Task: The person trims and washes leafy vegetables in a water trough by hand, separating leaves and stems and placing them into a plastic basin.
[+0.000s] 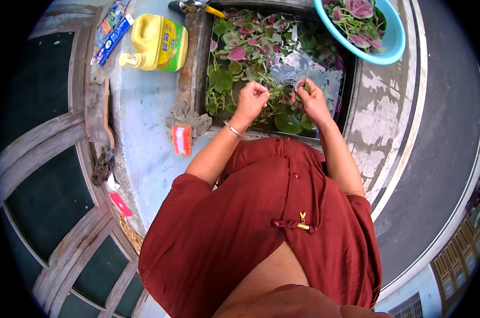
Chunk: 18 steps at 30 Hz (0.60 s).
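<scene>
A dark-rimmed sink [349,106] holds water with many green and purple amaranth leaves [242,45] floating in it. Over its near part, my left hand [252,102] is closed in a pinch; what its fingertips hold, if anything, is too small to make out. A few stems lie just to the right of those fingertips. My right hand [313,103] is closed around a small amaranth sprig [302,86], partly hidden by the fingers. Ripples show on the water beyond the two hands. A light blue basin [396,40] with more amaranth leaves [359,21] rests at the sink's far right corner.
Left of the sink, a yellow pump bottle [158,42] stands on the pale blue ledge [144,106]. A red-and-white scrub brush [181,140] and a grey rag [189,119] lie near the sink's left corner. A faucet [189,6] is at the back. Windows line the left.
</scene>
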Motion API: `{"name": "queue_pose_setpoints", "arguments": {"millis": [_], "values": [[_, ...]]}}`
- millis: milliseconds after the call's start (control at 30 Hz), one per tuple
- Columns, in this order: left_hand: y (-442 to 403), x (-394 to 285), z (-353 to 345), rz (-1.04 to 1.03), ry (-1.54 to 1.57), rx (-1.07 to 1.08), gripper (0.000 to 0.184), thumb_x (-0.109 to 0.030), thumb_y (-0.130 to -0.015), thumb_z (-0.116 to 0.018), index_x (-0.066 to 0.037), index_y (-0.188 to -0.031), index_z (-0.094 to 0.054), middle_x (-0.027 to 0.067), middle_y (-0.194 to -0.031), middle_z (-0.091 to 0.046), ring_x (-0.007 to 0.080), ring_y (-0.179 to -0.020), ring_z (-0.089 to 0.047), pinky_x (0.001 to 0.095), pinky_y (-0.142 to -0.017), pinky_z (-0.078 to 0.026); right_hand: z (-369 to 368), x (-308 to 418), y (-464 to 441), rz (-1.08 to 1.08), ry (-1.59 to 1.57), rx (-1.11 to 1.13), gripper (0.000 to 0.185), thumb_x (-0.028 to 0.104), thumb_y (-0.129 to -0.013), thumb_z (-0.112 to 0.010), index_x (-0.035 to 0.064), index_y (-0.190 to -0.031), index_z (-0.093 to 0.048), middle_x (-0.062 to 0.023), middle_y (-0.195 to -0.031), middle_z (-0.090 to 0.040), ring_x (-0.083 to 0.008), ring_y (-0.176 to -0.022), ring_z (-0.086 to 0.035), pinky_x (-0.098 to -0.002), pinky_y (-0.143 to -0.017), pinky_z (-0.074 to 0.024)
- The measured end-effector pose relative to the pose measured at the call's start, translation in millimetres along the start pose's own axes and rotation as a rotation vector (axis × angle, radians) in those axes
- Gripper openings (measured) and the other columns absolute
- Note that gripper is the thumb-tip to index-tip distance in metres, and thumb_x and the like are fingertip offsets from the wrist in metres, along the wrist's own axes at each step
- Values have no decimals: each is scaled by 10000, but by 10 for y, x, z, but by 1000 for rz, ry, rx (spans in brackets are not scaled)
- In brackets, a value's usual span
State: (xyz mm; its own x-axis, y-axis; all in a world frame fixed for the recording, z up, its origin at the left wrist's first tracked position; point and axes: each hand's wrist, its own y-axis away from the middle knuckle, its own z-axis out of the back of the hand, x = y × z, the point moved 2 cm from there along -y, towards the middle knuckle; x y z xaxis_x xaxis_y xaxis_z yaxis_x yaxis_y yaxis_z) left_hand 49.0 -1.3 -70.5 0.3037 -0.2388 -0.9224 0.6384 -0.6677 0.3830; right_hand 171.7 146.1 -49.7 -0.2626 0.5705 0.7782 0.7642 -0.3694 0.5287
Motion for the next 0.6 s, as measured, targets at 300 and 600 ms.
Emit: {"name": "queue_pose_setpoints", "arguments": {"millis": [300,600], "values": [[51,141,-49,-17,-175,65,112,-42,-768,-625,-22,-802,-520,18,-651,-565,68,-536,-528,217,-493,-437,-218,-60,11,485,1005,66,153,93,-707,-630,85,-855,-594,-128,-823,-611,-321,-760,-590,-385,-657,-470],[264,-158,-65,-371,-803,18,120,-52,-707,-601,-45,-778,-505,91,-690,-573,245,-610,-590,346,-550,-460,-375,-67,92,460,1268,35,96,120,-715,-600,77,-792,-563,-129,-817,-587,-345,-761,-588,-439,-641,-470]]}}
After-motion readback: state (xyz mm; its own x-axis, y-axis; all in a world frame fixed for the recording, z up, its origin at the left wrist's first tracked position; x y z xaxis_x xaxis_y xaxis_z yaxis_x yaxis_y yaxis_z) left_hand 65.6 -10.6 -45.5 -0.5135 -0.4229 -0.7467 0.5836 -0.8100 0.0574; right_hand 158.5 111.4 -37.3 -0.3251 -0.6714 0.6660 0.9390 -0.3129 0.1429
